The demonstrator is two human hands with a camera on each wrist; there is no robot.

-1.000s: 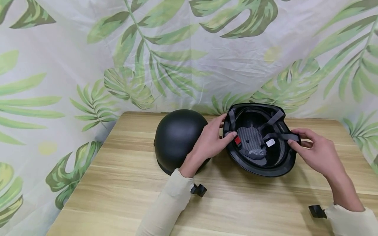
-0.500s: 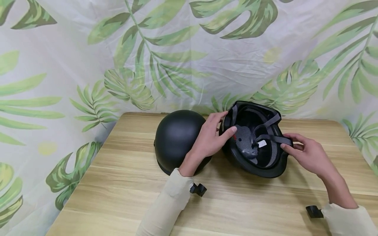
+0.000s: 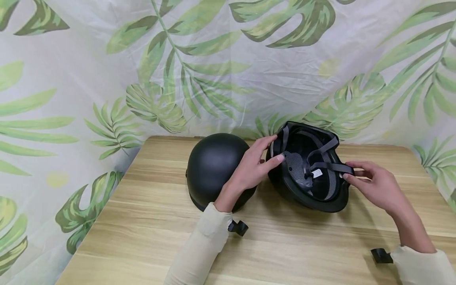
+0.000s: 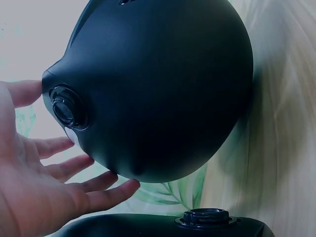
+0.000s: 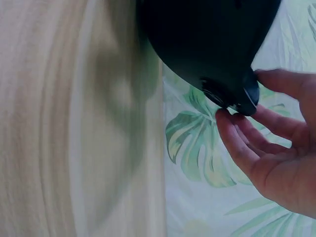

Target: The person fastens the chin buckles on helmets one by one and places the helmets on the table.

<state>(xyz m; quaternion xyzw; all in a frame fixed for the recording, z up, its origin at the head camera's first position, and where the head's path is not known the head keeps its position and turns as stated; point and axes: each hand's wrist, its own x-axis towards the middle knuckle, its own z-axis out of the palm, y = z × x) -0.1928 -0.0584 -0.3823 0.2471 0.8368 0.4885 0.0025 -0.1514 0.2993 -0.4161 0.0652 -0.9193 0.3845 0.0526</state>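
Observation:
A black helmet (image 3: 313, 204) is tipped on its side above the wooden table, its open underside facing the head camera. Grey straps (image 3: 329, 167), mesh padding and a small white label (image 3: 316, 173) show inside. My left hand (image 3: 250, 168) holds the left rim, thumb at the inner edge and fingers spread along the outer shell (image 4: 163, 89). With thumb and fingers, my right hand (image 3: 375, 186) pinches the right rim beside a strap. In the right wrist view the fingertips meet the shell near a round black fitting (image 5: 215, 93). A second black helmet (image 3: 215, 166) rests dome up, partly behind my left forearm.
The wooden table (image 3: 142, 229) runs back to a leaf-patterned cloth (image 3: 213, 71) hanging behind it. Black wrist-worn devices (image 3: 238, 228) stick out from both sleeves. The dome-up helmet stands close to the left hand and wrist.
The held helmet has turned and shifted slightly left, bringing my right hand inward with it. A red buckle seen earlier near my left thumb is now hidden. The dome-up helmet has stayed put.

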